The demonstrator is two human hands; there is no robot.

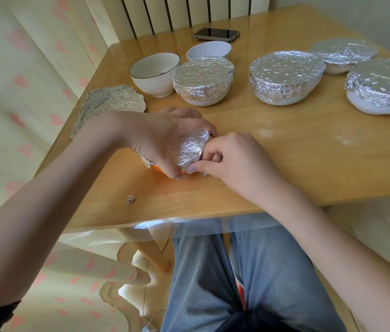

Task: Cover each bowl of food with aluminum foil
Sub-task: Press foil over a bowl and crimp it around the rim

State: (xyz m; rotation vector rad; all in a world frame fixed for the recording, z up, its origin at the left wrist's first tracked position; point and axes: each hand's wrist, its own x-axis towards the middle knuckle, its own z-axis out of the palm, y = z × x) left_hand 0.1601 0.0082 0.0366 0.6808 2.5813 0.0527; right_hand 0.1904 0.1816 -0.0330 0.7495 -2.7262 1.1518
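4 foil-covered bowls (284, 77) in a row across the far table (284, 152). 2 uncovered bowls (154, 73) left of them, phone (216, 34) behind. Loose foil sheet (112, 101) at left edge. Foil scrap (130, 199) near front edge.

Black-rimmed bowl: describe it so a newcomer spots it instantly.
On the wooden table, follow the row of bowls to its left end. The black-rimmed bowl stands beside a foil-covered bowl, behind the loose foil sheet. It is uncovered, with a thin dark rim line.
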